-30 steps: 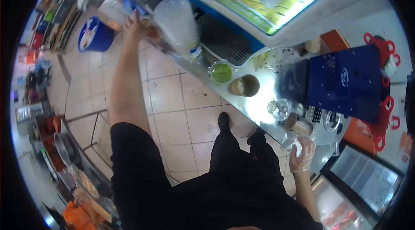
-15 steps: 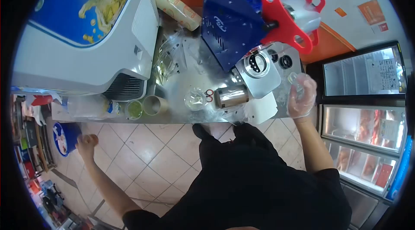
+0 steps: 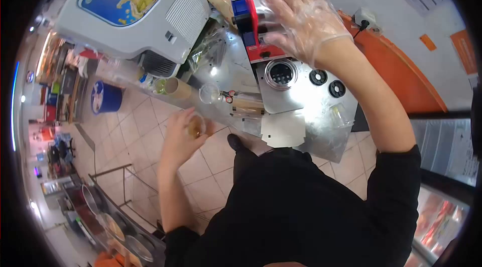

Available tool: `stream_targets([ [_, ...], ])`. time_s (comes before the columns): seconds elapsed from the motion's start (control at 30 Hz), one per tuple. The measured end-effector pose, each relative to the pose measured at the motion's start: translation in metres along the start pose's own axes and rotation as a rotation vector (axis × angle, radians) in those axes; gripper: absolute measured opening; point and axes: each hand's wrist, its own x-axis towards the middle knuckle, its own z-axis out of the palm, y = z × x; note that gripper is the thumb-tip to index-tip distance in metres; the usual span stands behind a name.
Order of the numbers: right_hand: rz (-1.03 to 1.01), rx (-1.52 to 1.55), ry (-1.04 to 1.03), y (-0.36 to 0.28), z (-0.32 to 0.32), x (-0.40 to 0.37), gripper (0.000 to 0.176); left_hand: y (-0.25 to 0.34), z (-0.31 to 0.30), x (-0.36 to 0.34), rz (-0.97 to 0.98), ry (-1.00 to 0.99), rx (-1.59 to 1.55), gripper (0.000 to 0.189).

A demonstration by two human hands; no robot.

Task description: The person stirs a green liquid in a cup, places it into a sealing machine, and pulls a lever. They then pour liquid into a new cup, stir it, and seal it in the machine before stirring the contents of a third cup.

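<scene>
My left hand (image 3: pixel 176 134), bare, is closed round a small clear cup (image 3: pixel 196 127) with something amber-brown in it, held in front of the counter edge. My right hand (image 3: pixel 301 18) wears a clear plastic glove. Its fingers are spread over the upper part of a red and blue machine (image 3: pixel 265 54), hiding some of it. Below that hand, on the machine's metal base, is a round cup ring (image 3: pixel 281 73). Two black discs (image 3: pixel 327 83) lie right of it. A clear plastic cup (image 3: pixel 340 116) lies on its side at the counter's right end.
On the steel counter (image 3: pixel 321 139) stand a beige cup (image 3: pixel 177 87), a clear container (image 3: pixel 209 93) and red-handled scissors (image 3: pixel 229 96). A white drink dispenser (image 3: pixel 173 26) stands at the left. A blue bin (image 3: pixel 106 97) is on the floor, and a white card (image 3: pixel 282 129) overhangs the front edge.
My left hand has come from near the bin towards the counter and now holds a cup. My right hand has left the clear cup at the right and reached up onto the machine. The view has turned.
</scene>
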Motion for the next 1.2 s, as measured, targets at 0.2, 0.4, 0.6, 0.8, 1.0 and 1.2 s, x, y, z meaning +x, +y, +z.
stream_targets([
  [0.2,-0.297,-0.055,-0.478,0.032,-0.017,0.065,0.056,0.118,0.105,0.048,0.112,0.154,-0.12,0.077],
  [0.4,0.225,0.145,-0.474,0.017,-0.049,0.08,0.063,0.147,0.187,0.11,0.135,0.326,-0.032,0.086],
  [0.6,0.185,0.141,0.018,-0.034,-0.005,0.026,0.037,0.12,0.244,0.158,0.354,0.555,0.076,0.084],
  [0.8,0.078,0.127,-0.195,-0.019,-0.02,0.043,0.037,0.119,0.255,0.156,0.102,0.537,0.238,0.068],
  [1.0,0.185,0.216,-0.554,0.009,0.011,0.101,0.029,0.106,0.273,0.161,0.127,0.596,0.201,0.075],
  [1.2,0.314,0.195,0.05,0.0,-0.01,0.087,0.021,0.103,0.279,0.123,0.091,0.567,0.103,0.086],
])
